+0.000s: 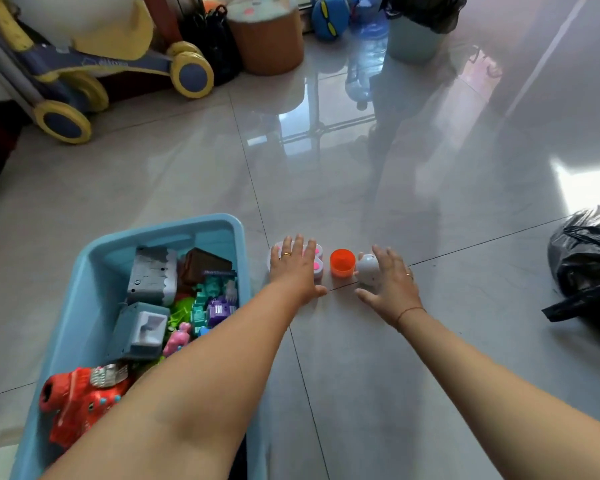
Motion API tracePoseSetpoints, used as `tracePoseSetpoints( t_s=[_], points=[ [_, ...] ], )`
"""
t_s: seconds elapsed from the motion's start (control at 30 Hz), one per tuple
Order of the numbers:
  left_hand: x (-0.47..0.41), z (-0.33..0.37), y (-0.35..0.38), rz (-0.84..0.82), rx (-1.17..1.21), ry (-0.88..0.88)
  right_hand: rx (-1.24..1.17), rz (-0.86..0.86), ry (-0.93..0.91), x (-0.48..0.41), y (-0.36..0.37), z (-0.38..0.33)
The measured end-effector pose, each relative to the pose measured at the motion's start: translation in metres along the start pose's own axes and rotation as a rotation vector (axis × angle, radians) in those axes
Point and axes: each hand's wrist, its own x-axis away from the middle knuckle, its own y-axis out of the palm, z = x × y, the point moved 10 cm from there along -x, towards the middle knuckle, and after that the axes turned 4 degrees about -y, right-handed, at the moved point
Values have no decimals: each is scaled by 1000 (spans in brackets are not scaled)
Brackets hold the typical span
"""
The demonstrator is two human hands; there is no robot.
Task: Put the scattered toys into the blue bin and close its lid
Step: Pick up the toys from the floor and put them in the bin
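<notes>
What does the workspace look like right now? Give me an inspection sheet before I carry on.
Surface: glossy grey tiled floor, strong reflections.
Job's things: blue bin open, partly filled with toys, red dinosaur at its near end; no lid seen. Three toys in a row on the floor right of the bin: white-and-pink toy, orange cup, white round toy.
Clutter: black plastic bag at far right.
Grip: left hand flat over the white-and-pink toy; right hand open beside the white round toy, fingers touching it.
Cables: nothing seen.
Surroundings: yellow-and-blue ride-on toy, brown stool, blue backpack, pale bucket along the far side.
</notes>
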Motion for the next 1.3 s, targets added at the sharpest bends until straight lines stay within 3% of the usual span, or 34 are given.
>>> tracePoseSetpoints(
  t_s=[0.33,0.6,0.77,0.93,1.1,1.3],
  points=[
    [-73,-17,52,-174,-25,-143,433,-130,-192,-61,54,-18],
    [-41,16,40,-32,-48,-30,273,22,-59,-26,43,16],
    [27,38,-15,172,253,36,-14,245,121,50,5,31],
    [119,16,-92,323,471,89,-269,442,37,116,-46,-38],
    [197,-91,-138,340,628,-40,-470,440,-205,171,-65,-147],
    [285,-190,-120,240,294,-41,-410,213,-393,196,-23,-243]
  ],
)
